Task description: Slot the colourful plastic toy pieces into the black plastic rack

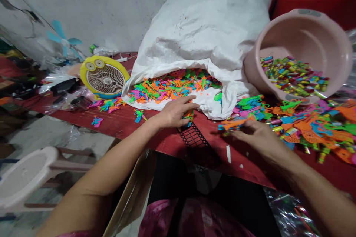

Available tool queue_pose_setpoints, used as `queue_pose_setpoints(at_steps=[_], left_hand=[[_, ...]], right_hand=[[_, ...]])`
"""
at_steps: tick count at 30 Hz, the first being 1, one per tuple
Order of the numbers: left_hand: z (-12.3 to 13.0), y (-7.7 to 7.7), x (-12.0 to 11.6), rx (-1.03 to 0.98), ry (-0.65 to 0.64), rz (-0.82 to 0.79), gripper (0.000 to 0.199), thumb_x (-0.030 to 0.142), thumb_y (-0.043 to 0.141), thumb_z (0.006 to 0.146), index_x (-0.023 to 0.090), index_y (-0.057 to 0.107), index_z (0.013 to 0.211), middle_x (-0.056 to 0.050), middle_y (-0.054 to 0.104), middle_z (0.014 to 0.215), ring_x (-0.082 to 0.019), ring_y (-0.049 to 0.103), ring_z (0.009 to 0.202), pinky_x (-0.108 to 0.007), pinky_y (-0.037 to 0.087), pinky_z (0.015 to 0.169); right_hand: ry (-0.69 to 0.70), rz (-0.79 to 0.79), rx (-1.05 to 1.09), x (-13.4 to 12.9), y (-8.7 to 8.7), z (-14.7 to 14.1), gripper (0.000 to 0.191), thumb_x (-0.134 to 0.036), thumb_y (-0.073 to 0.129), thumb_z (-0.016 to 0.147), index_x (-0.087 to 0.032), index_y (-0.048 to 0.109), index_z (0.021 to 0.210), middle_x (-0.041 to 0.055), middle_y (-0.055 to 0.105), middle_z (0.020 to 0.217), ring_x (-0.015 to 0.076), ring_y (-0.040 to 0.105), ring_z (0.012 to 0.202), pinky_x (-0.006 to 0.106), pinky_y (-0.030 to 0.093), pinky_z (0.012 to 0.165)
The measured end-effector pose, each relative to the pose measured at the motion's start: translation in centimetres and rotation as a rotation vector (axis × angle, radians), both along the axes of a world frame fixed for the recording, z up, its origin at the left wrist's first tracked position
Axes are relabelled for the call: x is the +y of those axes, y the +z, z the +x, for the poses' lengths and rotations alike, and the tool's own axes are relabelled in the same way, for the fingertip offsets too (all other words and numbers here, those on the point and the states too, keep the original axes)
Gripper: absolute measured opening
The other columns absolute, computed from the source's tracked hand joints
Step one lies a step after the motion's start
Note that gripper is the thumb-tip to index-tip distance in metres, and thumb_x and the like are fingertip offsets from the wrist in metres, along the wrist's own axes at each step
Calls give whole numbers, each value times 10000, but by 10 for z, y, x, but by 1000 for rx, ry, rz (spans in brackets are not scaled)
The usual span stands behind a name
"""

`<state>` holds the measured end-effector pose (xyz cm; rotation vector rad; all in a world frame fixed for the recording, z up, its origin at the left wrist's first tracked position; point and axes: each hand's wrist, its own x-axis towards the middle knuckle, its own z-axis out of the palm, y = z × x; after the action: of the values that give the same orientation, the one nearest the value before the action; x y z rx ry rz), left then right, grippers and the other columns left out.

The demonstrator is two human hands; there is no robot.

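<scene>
Several plastic pieces sit pinched in the right hand above the red table. Bent left fingers cover others between the open sack and black mesh; whether they grip, I cannot tell. Handling pieces seems the current step, calling for a steady pinch.

"What lies beyond the left hand?"

"The sack — its mouth facing that hand, loose pieces inside."

"Left of it?"

"The fan on the table, the stool nearer the wearer."

"And the right hand, gripping plastic pieces?"

"A heap right of its grip — the basin beyond, tubes in it. The grid piece sits left of that grip."
</scene>
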<state>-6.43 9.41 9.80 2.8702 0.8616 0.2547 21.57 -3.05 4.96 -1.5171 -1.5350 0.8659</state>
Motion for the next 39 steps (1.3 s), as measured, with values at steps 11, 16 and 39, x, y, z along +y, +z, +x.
queue_pose_setpoints(at_steps=[11, 16, 39], left_hand=[[0, 0, 0, 2, -22, 3, 546, 223, 645, 805, 262, 545, 1341, -91, 353, 1589, -290, 449, 1392, -456, 463, 1065], [-1, 0, 1, -11, -36, 2, 542, 223, 633, 816, 259, 541, 1349, -95, 361, 1584, -302, 441, 1396, -466, 457, 1073], [-3, -3, 3, -20, -70, 13, 585, 252, 623, 814, 227, 516, 1388, -120, 342, 1590, -307, 458, 1380, -453, 481, 1038]], right_hand=[[126, -55, 356, 73, -28, -65, 306, -346, 744, 669, -159, 726, 910, 52, 741, 899, 203, 663, 827, 346, 522, 826], [183, -6, 211, 78, -29, -67, 273, -338, 696, 710, -163, 710, 920, 54, 733, 922, 214, 662, 879, 358, 506, 880], [500, 81, -57, 93, -24, -56, 186, -322, 614, 845, -181, 699, 931, 49, 708, 920, 202, 647, 868, 330, 494, 834]])
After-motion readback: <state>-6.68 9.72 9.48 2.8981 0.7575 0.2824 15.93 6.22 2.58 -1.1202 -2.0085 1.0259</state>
